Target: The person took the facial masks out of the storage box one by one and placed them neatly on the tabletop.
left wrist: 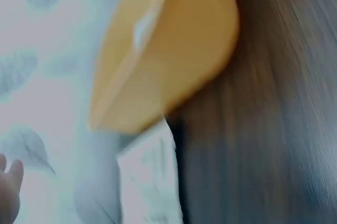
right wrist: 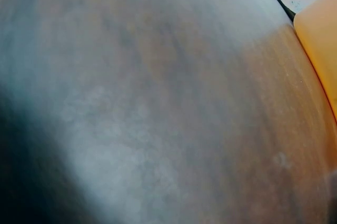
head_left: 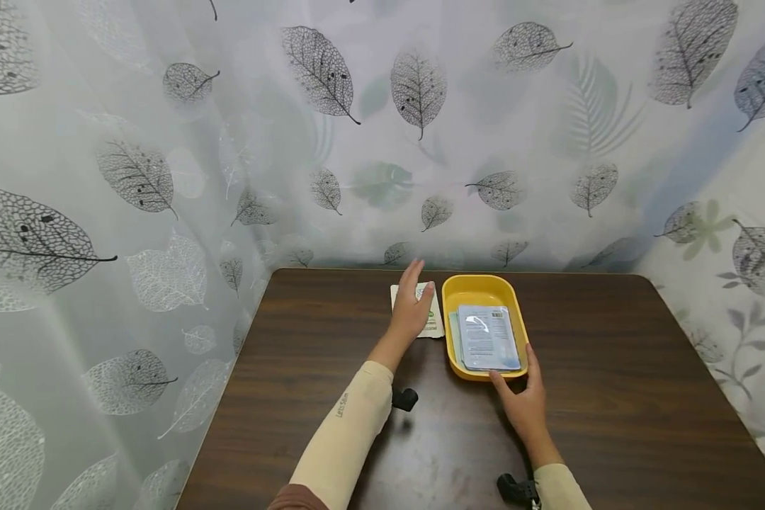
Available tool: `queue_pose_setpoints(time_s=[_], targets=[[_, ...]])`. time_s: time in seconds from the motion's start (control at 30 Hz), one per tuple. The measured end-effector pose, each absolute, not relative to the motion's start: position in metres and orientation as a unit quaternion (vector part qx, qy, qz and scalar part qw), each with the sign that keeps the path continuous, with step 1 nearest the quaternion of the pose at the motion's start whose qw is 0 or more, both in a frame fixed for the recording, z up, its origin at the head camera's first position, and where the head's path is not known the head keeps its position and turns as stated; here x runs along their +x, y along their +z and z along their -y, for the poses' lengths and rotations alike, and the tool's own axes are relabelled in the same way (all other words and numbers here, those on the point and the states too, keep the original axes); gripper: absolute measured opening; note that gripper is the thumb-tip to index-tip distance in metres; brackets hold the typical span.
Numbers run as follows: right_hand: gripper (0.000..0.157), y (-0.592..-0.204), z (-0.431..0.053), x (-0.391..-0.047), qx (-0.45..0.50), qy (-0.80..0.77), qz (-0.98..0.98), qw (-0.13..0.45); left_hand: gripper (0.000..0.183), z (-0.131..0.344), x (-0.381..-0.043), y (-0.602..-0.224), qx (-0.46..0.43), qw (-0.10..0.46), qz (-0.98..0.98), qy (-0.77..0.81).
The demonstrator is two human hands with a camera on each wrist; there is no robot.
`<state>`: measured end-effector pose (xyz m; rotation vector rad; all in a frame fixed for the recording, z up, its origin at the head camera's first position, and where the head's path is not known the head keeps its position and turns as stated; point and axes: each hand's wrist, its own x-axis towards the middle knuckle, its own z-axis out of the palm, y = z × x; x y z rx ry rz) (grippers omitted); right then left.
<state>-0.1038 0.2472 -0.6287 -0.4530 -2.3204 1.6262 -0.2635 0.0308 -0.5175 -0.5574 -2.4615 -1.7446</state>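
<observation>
A yellow plastic tray (head_left: 454, 355) stands on the brown table, with flat printed packets (head_left: 487, 338) lying inside it. To the tray's left is a pale printed packet (head_left: 432, 324), partly covered by my left hand (head_left: 411, 312). The fingers of that hand point up and away, fairly straight; no object shows in its grasp. In the left wrist view, part of the left hand (left wrist: 9, 190) appears at the lower left edge, away from the pale packet (left wrist: 150, 176). At the tray's near right corner my right hand (head_left: 526, 405) rests its spread thumb and straight fingers against the outside.
The dark wood table (head_left: 612, 397) extends to both sides of the tray. A leaf-patterned curtain (head_left: 370, 142) hangs behind and at the sides. Black wrist camera mounts (head_left: 405, 399) jut from both forearms. Both wrist views are blurred.
</observation>
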Motion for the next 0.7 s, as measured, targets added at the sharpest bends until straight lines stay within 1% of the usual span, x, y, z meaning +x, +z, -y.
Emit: queue_pose_setpoints(time_s=[0.17,0.33,0.57,0.7], targets=[[0.096,-0.629,-0.247,-0.103,-0.162,0.560,0.802,0.129,0.055,-0.058,-0.249,-0.503,-0.200,0.001,0.756,-0.624],[0.096,-0.629,-0.248,-0.103,-0.153,0.560,0.803,0.140,0.051,-0.084,-0.240,-0.513,-0.187,-0.029,0.728,-0.659],[0.096,-0.630,-0.250,-0.103,-0.149,0.560,0.803,0.142,0.052,-0.110,-0.223,-0.529,-0.114,-0.093,0.704,-0.695],[0.096,-0.631,-0.250,-0.103,-0.149,0.559,0.803,0.146,0.055,-0.118,-0.220,-0.542,-0.079,-0.118,0.710,-0.690]])
